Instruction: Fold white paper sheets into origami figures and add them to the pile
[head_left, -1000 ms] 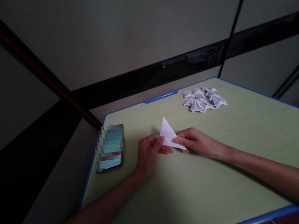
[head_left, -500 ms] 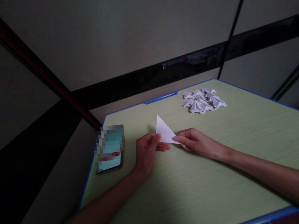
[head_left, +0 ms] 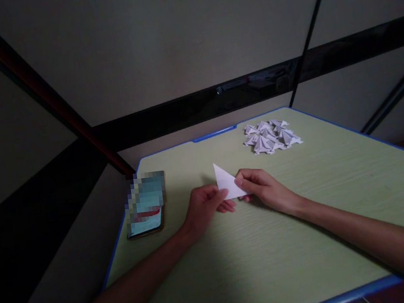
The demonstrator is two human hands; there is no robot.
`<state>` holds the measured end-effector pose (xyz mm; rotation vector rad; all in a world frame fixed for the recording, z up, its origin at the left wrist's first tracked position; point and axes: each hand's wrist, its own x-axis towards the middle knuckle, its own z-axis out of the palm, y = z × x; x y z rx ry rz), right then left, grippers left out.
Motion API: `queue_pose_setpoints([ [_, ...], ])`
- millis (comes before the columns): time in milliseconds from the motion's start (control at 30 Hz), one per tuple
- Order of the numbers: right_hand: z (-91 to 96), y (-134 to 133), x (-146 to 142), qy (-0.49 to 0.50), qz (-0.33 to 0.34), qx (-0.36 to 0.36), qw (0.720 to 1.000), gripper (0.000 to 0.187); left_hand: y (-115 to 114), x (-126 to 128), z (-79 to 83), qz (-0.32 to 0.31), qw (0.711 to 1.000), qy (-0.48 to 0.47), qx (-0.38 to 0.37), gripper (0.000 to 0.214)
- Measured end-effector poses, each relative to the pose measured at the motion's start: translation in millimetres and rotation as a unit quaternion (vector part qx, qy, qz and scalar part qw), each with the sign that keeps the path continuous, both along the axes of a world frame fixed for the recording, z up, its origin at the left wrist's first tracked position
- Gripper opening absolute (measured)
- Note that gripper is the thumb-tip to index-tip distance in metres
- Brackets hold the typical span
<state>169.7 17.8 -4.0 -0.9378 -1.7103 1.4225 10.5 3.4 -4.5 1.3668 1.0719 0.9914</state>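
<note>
A small white sheet of paper (head_left: 224, 180), folded into a triangle, is held between my two hands above the table, its sharp tip pointing away from me. My left hand (head_left: 207, 205) pinches the lower left part, thumb on top and fingers underneath. At the right slanting edge, my right hand (head_left: 260, 183) grips the paper between thumb and fingers. The fingers beneath the sheet are partly hidden.
Several folded white paper figures (head_left: 271, 136) sit in a cluster at the back right of the pale green table (head_left: 335, 170), which has a blue rim. A phone (head_left: 146, 204) with a lit, partly blurred screen lies on the left. Dark-banded panels (head_left: 200, 103) stand behind the table.
My right thumb has moved from the paper's lower right corner up along its slanting edge. My left hand and the paper have shifted slightly right and nearer to me.
</note>
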Motion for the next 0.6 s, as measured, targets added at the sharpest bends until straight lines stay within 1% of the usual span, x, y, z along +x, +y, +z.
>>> queue_pose_setpoints([
  [33,1.1,-0.7,0.3,-0.007,0.002,0.006,1.0,0.024,-0.1,0.1,-0.6,-0.023,1.0,0.005,-0.002,0.019],
  [100,3.5,-2.8,0.5,-0.034,0.015,0.025,0.999,0.024,-0.1,0.4,-1.5,-0.03,1.0,0.003,-0.003,0.013],
  [167,5.5,-5.1,0.2,-0.066,0.034,0.045,0.996,0.025,-0.1,0.9,-1.6,0.0,1.0,-0.003,-0.005,0.012],
  [267,7.6,-7.4,-1.0,-0.1,0.051,0.067,0.991,0.025,-0.8,2.0,-0.1,0.043,0.999,0.001,-0.004,0.015],
  [400,8.8,-8.2,-2.2,-0.121,0.052,0.079,0.988,0.025,-2.0,2.7,1.1,0.058,0.998,0.005,0.008,0.021],
  [600,8.3,-9.1,-2.1,-0.116,0.07,0.08,0.988,0.026,-0.7,1.2,-6.7,0.096,0.995,-0.022,0.032,0.038],
])
